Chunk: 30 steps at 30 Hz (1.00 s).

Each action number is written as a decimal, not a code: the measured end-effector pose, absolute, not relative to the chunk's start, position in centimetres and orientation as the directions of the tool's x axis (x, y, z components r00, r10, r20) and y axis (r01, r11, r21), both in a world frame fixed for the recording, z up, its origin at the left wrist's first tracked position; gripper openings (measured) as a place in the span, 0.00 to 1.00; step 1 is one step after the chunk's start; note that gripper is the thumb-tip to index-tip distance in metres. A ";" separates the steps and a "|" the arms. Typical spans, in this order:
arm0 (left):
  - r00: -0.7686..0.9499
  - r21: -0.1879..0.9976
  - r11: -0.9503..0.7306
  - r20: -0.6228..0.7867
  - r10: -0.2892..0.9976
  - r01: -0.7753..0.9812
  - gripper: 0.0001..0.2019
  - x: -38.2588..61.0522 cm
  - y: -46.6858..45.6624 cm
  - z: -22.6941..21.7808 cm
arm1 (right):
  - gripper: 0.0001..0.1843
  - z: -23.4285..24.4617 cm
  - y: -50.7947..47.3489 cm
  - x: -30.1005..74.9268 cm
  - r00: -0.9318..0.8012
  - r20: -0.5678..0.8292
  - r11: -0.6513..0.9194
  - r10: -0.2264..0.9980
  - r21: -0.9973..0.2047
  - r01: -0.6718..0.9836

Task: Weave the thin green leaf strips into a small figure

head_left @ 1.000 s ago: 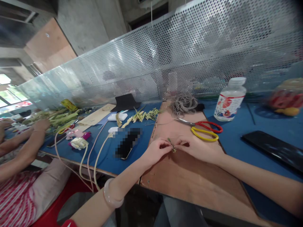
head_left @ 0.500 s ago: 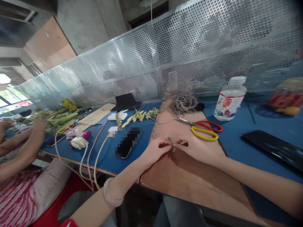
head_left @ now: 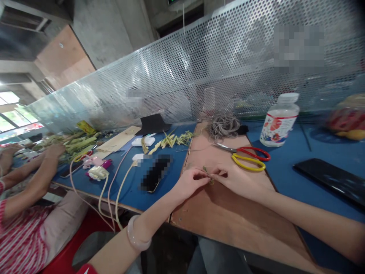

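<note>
Both hands (head_left: 188,185) pinch a small, thin green sprig (head_left: 211,182), its lower end yellowish and ragged

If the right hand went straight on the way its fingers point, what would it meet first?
Beyond the small green sprig at its fingertips, the right hand would probably meet the left hand first, at the fingertips; the exact gap is hard to judge.

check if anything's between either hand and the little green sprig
Nothing visible is in the way: the left hand and right hand meet at the sprig, both pinching it directly. The scissors lie beyond the right hand, not between it and the sprig.
</note>
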<state>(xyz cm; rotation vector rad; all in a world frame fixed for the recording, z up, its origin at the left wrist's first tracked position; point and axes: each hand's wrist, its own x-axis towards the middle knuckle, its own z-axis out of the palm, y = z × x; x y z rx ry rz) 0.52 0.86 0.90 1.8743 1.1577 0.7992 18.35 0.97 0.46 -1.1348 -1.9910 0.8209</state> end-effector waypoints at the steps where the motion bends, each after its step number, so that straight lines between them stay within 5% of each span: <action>1: 0.394 0.855 -0.294 0.116 0.912 0.427 0.10 0.5 0.9 0.8 | 0.09 0.5 1.0 18.4 -0.387 0.255 0.425 0.886 -0.781 0.458; 14: 0.454 0.832 -0.320 0.093 0.886 0.454 0.09 0.5 0.9 1.8 | 0.10 2.1 0.6 18.3 -0.463 0.297 0.531 0.835 -0.652 0.541; 30: 0.407 0.824 -0.301 0.095 0.908 0.480 0.06 0.9 1.0 1.3 | 0.12 1.0 0.7 18.2 -0.433 0.304 0.515 0.849 -0.662 0.544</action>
